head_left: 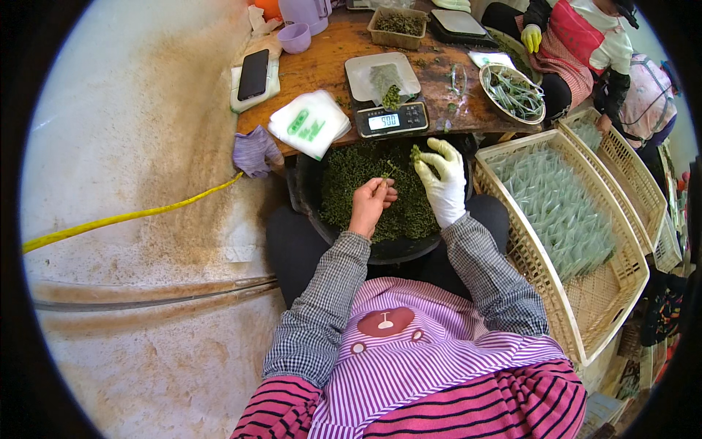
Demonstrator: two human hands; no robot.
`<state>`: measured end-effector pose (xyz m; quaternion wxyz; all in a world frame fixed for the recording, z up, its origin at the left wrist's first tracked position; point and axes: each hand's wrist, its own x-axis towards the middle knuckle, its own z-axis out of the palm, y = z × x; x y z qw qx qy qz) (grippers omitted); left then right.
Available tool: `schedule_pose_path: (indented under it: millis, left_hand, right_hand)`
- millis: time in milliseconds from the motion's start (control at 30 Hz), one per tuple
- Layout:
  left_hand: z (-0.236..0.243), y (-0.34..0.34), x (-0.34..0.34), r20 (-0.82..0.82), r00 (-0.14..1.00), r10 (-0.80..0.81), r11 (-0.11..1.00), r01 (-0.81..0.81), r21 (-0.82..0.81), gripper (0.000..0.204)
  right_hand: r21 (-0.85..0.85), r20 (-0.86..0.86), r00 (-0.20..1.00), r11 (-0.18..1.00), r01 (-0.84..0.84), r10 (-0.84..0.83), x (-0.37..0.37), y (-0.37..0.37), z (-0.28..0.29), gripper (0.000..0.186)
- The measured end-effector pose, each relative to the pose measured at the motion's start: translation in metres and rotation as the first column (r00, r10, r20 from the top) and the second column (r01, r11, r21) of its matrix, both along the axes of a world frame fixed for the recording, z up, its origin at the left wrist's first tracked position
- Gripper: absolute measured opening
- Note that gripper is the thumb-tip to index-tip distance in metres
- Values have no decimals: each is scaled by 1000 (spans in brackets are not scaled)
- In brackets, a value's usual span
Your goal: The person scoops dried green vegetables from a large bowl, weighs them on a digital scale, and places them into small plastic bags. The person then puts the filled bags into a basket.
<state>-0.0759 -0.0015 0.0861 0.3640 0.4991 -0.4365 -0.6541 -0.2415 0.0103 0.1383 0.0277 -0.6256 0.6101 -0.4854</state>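
Observation:
A black tub (311, 212) sits between my knees, filled with small green peppercorn-like clusters (351, 172). Over it, my bare left hand (373, 207) pinches a bit of the green sprig at its fingertips. My right hand (444, 181), in a white glove, is closed on another small green sprig (416, 152) between thumb and fingers. Just beyond the tub stands a digital scale (395, 121) with a lit display. On its pan lies a clear plastic bag (385, 79) with green clusters at its near end.
Flat white bags (310, 123) and a phone (253, 74) lie left of the scale. A bowl of green-and-white strips (514, 94) stands right of it. Further right is a cream plastic crate (528, 282) of filled clear bags (559, 205). Another person (578, 44) sits at far right.

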Motion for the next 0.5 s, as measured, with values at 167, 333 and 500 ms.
schedule_pose_path:
  millis: [167,333,500]
  left_hand:
    - [-5,18,11,63,998,15,997,-10,-70,25]
    - [0,27,12,78,997,-2,994,10,-105,24]
    - [-5,28,18,107,994,-23,993,35,-112,23]
  right_hand:
    - [-221,-263,962,975,16,-76,9,-60,29,14]
    - [-159,-554,814,982,105,-177,18,-133,40,12]
    - [-1,-552,820,983,181,-151,30,-132,37,28]
